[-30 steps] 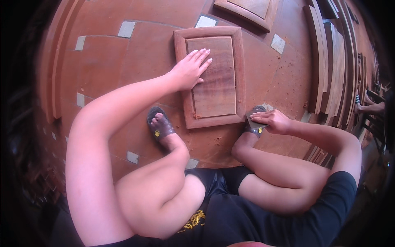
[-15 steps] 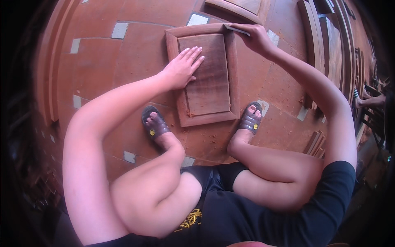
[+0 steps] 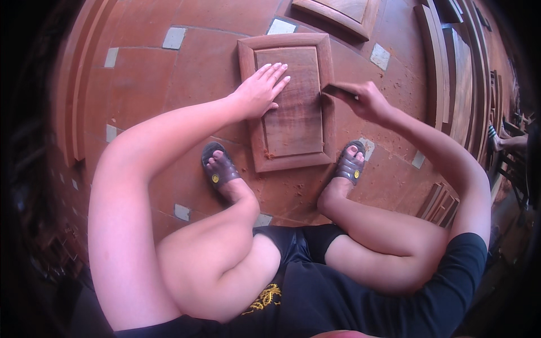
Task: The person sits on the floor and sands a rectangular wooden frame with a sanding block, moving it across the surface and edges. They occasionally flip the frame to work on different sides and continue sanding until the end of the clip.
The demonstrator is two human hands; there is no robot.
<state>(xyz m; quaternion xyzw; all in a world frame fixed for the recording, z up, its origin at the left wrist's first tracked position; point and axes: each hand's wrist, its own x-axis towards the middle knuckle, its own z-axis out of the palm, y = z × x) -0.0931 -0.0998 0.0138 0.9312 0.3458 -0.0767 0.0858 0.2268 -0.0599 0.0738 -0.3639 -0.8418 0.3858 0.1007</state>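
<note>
A brown wooden panel point(image 3: 293, 135) with a raised frame lies flat on the red tiled floor between my feet. My left hand point(image 3: 260, 90) rests flat on its upper left part, fingers spread. My right hand point(image 3: 363, 100) is closed on a small folded piece of sandpaper point(image 3: 337, 90), which presses against the panel's right frame edge. I squat over the panel, knees bent, with a dark sandal on each foot.
Another framed wooden panel point(image 3: 338, 12) lies on the floor at the top. Long wooden frames and boards point(image 3: 451, 62) lean along the right side, with a short stack of strips point(image 3: 437, 200) near my right knee. Another person's foot point(image 3: 507, 141) shows at the right edge.
My right hand went from my right sandal up to the panel's top right corner, then slid down its right edge holding the sandpaper. My left hand stayed on the panel.
</note>
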